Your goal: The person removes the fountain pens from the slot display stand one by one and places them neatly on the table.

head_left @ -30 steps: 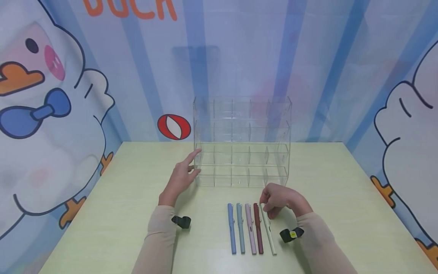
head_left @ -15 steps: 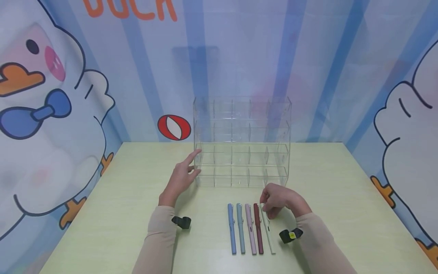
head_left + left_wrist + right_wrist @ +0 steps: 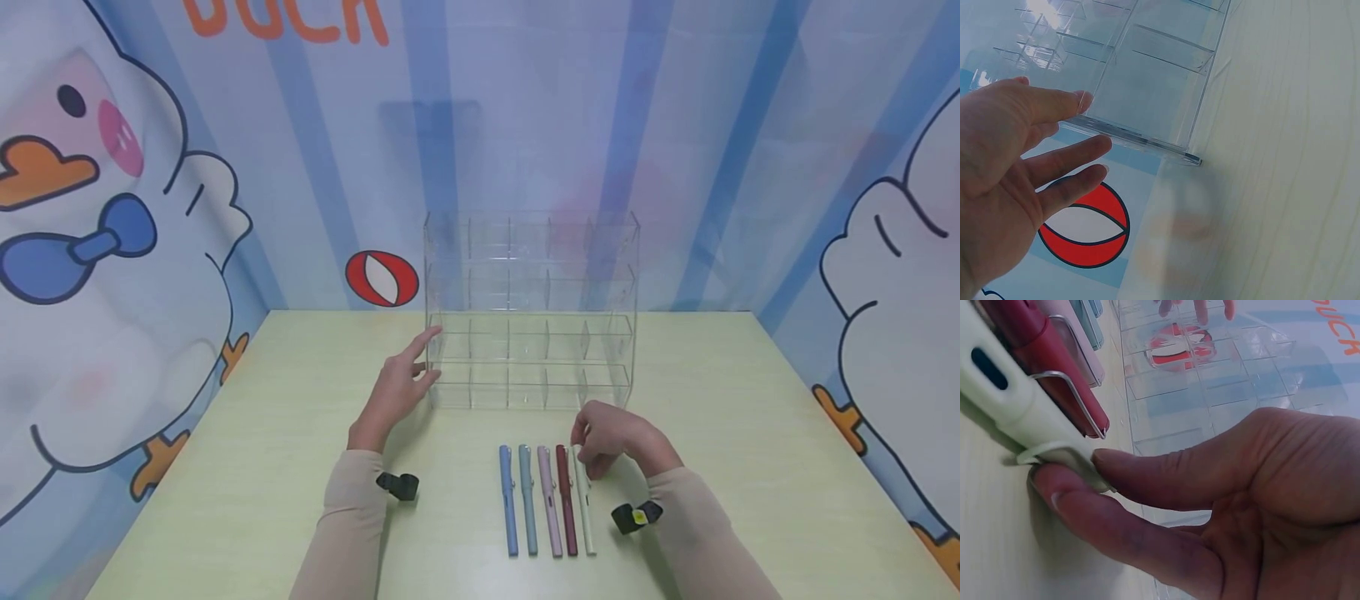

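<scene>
A clear acrylic rack (image 3: 528, 375) with tiers of small compartments stands upright on the table. My left hand (image 3: 393, 390) touches its left side wall, fingers mostly straight and spread; two of them hang apart from the wall in the left wrist view. Below the rack several capped fountain pens lie side by side: blue (image 3: 508, 500), teal (image 3: 528, 500), lilac (image 3: 550, 500), dark red (image 3: 567, 500) and white (image 3: 588, 517). With thumb and index finger my right hand (image 3: 611, 437) pinches the clip end of the white pen, which lies beside the dark red one.
The pale table (image 3: 712, 400) reaches back to a blue striped cloth backdrop (image 3: 525, 125) printed with ducks. Black wrist cameras sit on the left cuff (image 3: 352, 475) and right cuff (image 3: 686, 500).
The lower end of the white pen has swung left, so it now lies closer to parallel with the dark red pen. My left hand and the rack stay where they were.
</scene>
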`<state>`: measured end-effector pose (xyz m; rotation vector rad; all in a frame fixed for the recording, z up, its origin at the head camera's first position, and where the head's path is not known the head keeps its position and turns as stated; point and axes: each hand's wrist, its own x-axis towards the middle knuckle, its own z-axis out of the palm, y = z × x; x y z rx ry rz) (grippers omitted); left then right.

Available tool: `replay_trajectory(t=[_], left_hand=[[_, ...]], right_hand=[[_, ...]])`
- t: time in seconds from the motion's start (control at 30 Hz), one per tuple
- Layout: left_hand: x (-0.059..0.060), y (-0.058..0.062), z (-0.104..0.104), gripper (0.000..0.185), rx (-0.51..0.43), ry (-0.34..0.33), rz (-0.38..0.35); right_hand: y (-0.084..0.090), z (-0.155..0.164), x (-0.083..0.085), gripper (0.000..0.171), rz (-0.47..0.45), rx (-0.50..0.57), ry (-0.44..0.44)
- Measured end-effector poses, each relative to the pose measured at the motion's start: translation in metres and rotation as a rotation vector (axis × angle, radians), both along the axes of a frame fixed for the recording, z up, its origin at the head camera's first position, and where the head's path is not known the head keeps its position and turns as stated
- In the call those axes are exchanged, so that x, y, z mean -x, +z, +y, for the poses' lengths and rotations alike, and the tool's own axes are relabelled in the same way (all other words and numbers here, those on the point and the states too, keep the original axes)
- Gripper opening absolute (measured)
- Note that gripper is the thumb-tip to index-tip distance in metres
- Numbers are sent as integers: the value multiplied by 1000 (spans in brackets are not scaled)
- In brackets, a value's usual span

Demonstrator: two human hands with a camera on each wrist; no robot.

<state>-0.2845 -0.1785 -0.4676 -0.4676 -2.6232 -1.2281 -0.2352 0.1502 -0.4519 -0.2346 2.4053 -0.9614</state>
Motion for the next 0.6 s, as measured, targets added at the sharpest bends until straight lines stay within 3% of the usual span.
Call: replay_trajectory(t=[0.6], left_hand=[[2, -3, -1, 73, -1, -7, 4]], right_hand=[[0, 1, -2, 17, 13, -3, 1]])
